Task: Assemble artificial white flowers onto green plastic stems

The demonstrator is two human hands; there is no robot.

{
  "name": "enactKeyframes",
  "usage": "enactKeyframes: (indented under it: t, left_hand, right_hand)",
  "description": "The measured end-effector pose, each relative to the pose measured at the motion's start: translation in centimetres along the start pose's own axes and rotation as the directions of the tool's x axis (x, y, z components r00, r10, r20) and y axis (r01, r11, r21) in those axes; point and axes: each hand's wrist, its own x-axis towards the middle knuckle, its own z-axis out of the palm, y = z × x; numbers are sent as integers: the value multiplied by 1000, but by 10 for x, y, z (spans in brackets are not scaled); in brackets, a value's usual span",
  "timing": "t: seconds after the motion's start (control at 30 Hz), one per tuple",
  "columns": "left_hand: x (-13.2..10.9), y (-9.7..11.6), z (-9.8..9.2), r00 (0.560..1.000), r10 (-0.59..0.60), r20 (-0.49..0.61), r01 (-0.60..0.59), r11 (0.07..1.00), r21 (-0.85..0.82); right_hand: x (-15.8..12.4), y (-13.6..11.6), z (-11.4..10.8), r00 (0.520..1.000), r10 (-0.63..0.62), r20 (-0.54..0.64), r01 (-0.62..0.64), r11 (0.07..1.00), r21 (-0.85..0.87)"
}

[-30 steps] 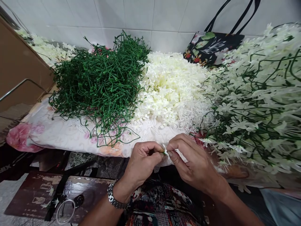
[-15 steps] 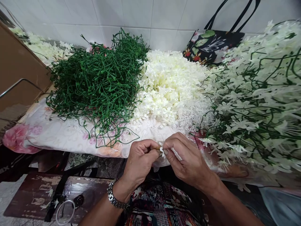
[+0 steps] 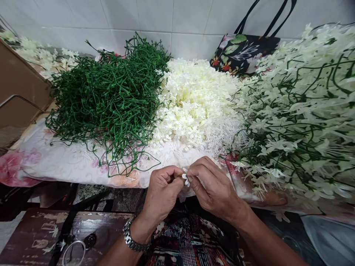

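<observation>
A small, white, petalled flower, maybe cloth, [image 3: 185, 178] sits between the bare left hand [image 3: 164, 189] and bare right hand [image 3: 213, 184], pinched by both. The green bit seen a second ago is hidden now, so they may be joining.

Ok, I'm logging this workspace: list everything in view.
Stem pile: one, green, left of centre
Loose blossoms: one heap, cream, centre
Threads: one heap, white, beside blossoms
Stemmed flowers: many, white, right
Back flowers: many, white, upper left
Bag: one, black floral, upper right
Wall: one, white, back
Cloth: one, white floral, under heaps
Box: one, brown, left edge
Metal rod: one, grey, left edge
Board: one, brown, lower left
Stray flowers: several, white, on board
Ring: one, whitish, lower left
Fabric: one, grey, lower right
Small flower: one, white, below centre
Clothing: one, multicoloured, bottom centre
Watch: one, silver, left wrist
Left hand: one, holding small flower
Right hand: one, holding small flower
</observation>
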Motion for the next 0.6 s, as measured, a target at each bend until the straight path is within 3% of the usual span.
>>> enactKeyframes:
  t: [0.23,0.4,0.5,0.6]
  left_hand:
    - [0,-2,-2,1000,-6,1,6,1000,4]
    - [-3,1,-2,997,4,73,-10,997,74]
    - [-7,2,0,991,106,86,-118,981,155]
    - [-11,-1,2,949,311,42,-308,895,322]
  right_hand:
    - [-2,0,2,999,-27,-20,26,999,-27]
    - [-3,3,-8,999,48,-26,-45,995,87]
    - [-4,1,-12,992,118,-35,-112,985,132]
    - [-5,-1,-12,984,177,-33,-170,972,161]
